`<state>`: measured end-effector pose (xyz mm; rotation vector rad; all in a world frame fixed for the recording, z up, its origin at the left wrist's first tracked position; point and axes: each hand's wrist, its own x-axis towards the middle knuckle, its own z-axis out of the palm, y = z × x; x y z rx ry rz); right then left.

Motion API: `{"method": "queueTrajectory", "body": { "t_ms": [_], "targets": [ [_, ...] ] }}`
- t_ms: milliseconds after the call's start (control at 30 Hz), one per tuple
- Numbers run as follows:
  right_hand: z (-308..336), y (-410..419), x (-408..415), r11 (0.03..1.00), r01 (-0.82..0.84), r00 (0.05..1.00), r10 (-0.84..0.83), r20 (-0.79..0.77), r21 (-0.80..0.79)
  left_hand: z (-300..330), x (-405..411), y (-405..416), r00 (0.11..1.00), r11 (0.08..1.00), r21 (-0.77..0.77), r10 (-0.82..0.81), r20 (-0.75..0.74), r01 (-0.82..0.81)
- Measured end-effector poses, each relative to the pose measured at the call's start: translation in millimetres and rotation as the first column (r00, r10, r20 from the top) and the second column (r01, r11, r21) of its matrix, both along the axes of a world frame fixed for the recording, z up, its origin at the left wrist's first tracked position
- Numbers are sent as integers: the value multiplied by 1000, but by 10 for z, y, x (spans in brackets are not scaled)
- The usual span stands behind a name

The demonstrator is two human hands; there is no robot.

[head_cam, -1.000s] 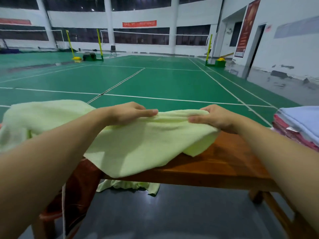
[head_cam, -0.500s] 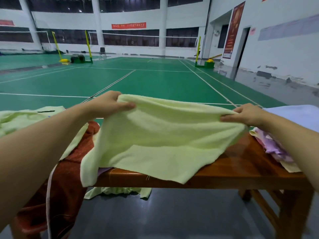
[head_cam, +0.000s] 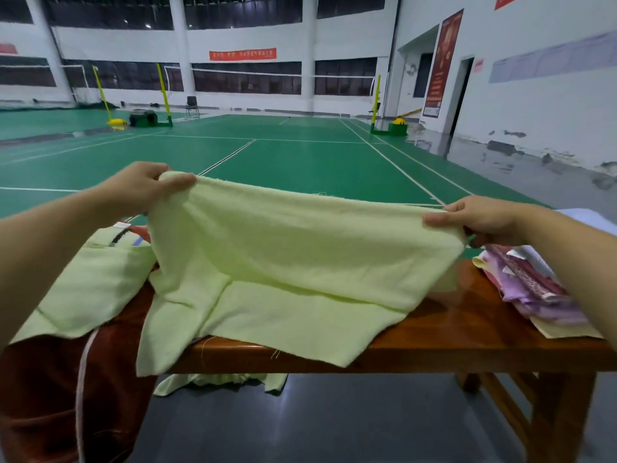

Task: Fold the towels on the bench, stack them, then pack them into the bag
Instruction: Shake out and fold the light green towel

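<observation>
A pale yellow-green terry towel hangs doubled over, its top edge lifted and stretched above the polished reddish-brown wooden bench; its lower layers lie on the seat and one corner droops past the front edge. A second pale yellow-green towel lies spread at the bench's left end, over a rust-red cloth, perhaps another towel. At the right end sits a stack of folded lilac, pink and cream towels.
</observation>
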<state>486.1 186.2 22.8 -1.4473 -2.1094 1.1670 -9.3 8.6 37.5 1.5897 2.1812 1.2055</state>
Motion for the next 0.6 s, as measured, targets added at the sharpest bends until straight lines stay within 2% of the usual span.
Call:
{"method": "queueTrajectory", "body": {
  "t_ms": [33,100,200,267,333,400,433,467,500,533,600],
  "targets": [
    [18,9,7,1000,9,999,-8,33,-17,11,-31,12,999,1000,-24,-2,50,4],
    [40,31,14,995,14,1000,-14,8,-102,14,-87,37,959,998,-58,-16,283,34],
    [68,13,2,955,-1,978,-61,-201,-296,-3,-133,59,764,992,-46,-63,642,120],
    [67,37,-19,941,33,946,-139,-294,-338,-43,-177,100,683,987,-2,-108,723,159],
    [55,78,-88,955,90,917,-190,-352,-282,-110,-183,169,707,990,3,-104,699,142],
    [82,124,-215,972,235,923,-226,-310,-11,-134,-121,289,851,998,46,-54,522,35],
    [131,147,-275,928,315,927,-256,-273,199,-93,-90,364,927,992,124,-18,374,-31],
    [211,171,-325,824,400,909,-303,-284,400,-14,-35,428,971,964,253,19,240,-82],
    [323,162,-380,708,474,876,-323,-357,523,91,30,478,985,918,383,38,167,-100],
    [444,140,-416,620,530,842,-302,-447,578,217,114,498,989,873,477,31,148,-98],
    [603,161,-399,540,585,801,-264,-538,606,415,203,544,990,839,539,-9,142,-70]
  ]
}}
